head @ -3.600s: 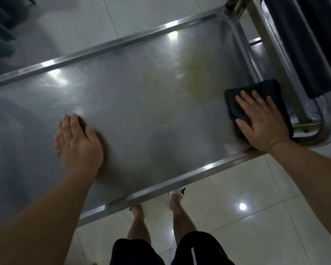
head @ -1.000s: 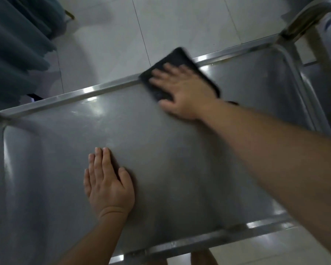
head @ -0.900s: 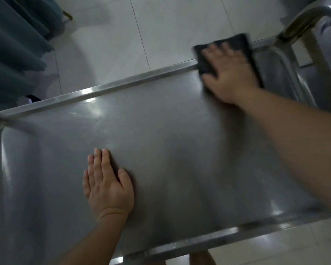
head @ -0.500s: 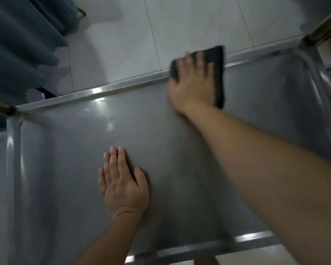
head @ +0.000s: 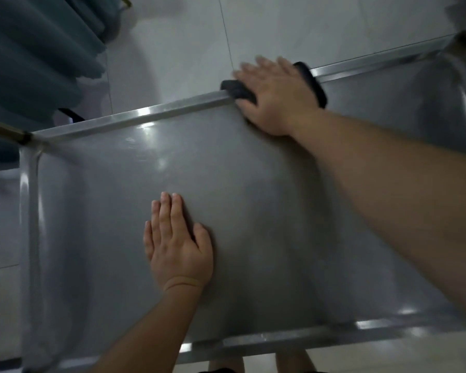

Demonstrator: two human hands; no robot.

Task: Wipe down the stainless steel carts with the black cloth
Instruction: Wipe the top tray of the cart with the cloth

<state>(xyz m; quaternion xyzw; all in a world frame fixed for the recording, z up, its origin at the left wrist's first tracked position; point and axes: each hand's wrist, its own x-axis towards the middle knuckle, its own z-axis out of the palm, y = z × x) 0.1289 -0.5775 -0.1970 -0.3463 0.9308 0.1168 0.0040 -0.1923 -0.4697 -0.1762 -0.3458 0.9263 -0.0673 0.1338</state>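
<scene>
Item: grey stainless steel cart (head: 119,168), no writing we could read. Our right hand (head: 273,100) pressed flat, fingers straight, on the black cloth (head: 238,88) at its far rim; our left hand (head: 176,247) lay flat, fingers together, mid-shelf.

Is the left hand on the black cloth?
No: the left hand lies flat on the bare cart top; the black cloth is under the right hand.

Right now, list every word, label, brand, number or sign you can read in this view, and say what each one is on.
None: no readable text, label, brand, number or sign shows anywhere.
The stainless steel cart shows bare metal and glare only.
The black cloth under the right hand is plain.
The left hand lies flat on unmarked steel.
The floor tiles and teal curtain carry no print.
</scene>
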